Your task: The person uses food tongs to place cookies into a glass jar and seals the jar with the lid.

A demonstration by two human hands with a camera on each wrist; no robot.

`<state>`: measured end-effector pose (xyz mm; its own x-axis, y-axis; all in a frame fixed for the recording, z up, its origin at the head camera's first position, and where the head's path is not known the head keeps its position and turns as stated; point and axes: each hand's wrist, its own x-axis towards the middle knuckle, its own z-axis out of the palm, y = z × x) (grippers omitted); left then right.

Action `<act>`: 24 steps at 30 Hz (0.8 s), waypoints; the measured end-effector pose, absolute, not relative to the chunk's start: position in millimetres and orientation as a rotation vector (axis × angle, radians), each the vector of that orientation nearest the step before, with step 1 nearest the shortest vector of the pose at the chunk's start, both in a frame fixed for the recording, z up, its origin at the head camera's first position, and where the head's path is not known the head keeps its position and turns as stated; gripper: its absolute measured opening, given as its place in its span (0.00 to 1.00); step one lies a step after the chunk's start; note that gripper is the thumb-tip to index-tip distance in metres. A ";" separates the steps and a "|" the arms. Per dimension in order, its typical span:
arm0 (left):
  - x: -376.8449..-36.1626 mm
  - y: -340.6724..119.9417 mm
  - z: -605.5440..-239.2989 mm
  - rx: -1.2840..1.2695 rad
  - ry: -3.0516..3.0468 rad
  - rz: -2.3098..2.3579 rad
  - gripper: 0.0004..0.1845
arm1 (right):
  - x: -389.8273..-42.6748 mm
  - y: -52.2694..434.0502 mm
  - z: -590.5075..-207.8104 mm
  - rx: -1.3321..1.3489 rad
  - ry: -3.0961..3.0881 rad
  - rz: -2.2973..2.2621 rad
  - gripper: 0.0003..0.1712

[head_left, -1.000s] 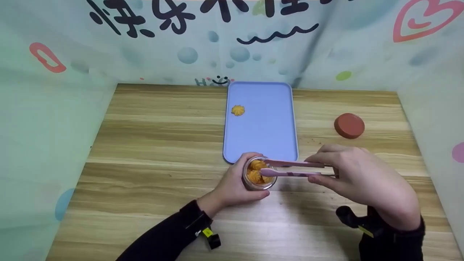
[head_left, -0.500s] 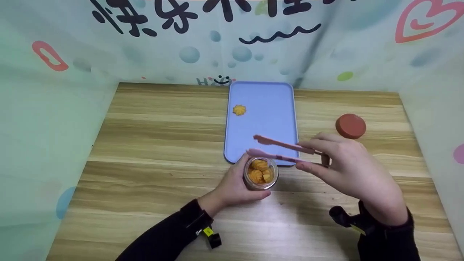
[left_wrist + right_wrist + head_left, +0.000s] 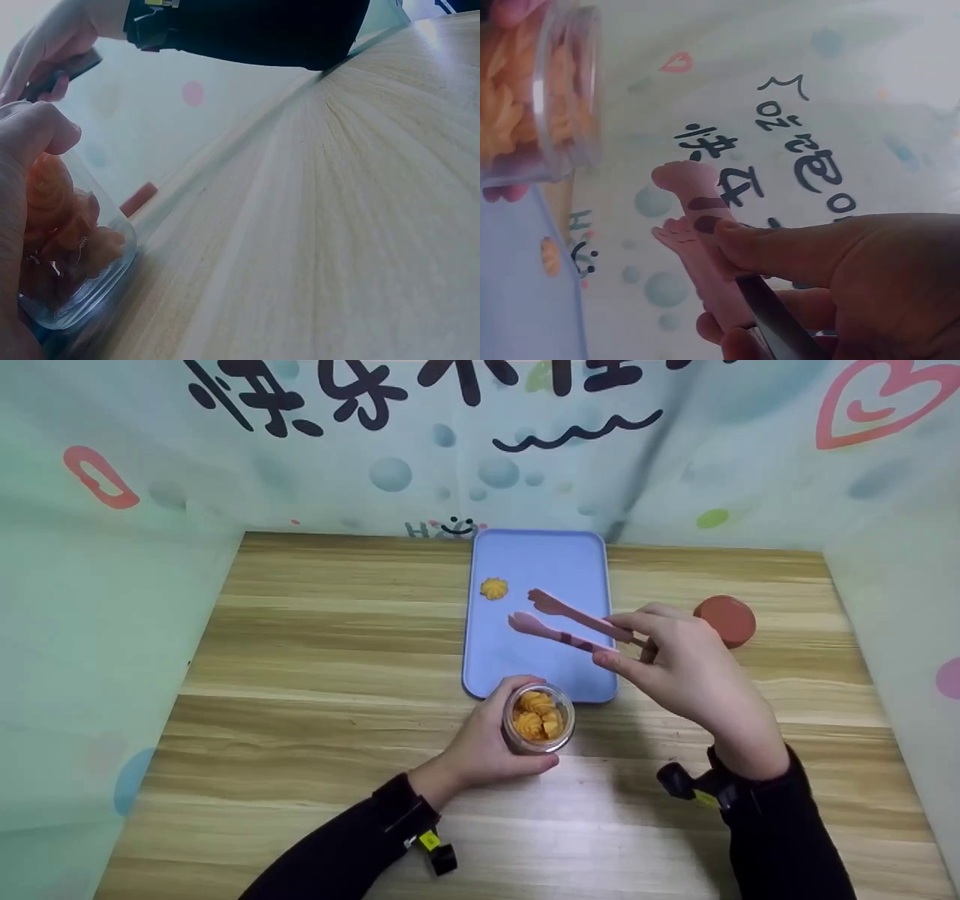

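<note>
My left hand grips a clear round jar, thumb and fingers wrapped around its sides. Several golden piped butter cookies lie inside, and its mouth is uncovered. With thumb and fingers, my right hand holds pink food tongs over the blue tray. The tong tips stand apart, nothing between them. One butter cookie rests on the tray's left side, just left of the tips. In the right wrist view, the tongs' scalloped ends show.
A round reddish-brown lid lies on the wooden table, right of the tray and partly behind my right hand. A printed cloth backdrop closes off the back and both sides.
The tongs have come out of the jar and moved away from me over the tray, their tips spreading wider. My left hand and the jar have stayed in place.
</note>
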<state>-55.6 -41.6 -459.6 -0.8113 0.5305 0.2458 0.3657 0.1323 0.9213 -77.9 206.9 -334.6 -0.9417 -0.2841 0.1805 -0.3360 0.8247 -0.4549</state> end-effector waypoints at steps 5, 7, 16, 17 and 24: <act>-55.7 -41.4 -459.2 0.884 2.254 1.768 0.47 | -101.5 202.1 -347.7 0.373 -2.912 0.790 0.28; -55.4 -41.2 -459.2 0.878 2.248 1.764 0.47 | -112.7 198.2 -354.7 0.325 -2.925 0.802 0.29; -54.1 -40.7 -458.7 0.879 2.236 1.773 0.48 | -157.3 171.9 -386.4 0.228 -2.964 0.853 0.31; -53.9 -41.1 -458.2 0.878 2.234 1.770 0.47 | -160.4 169.5 -389.3 0.220 -2.967 0.850 0.31; -53.6 -41.6 -456.9 0.879 2.260 1.764 0.47 | -176.6 157.0 -412.1 0.191 -2.988 0.815 0.30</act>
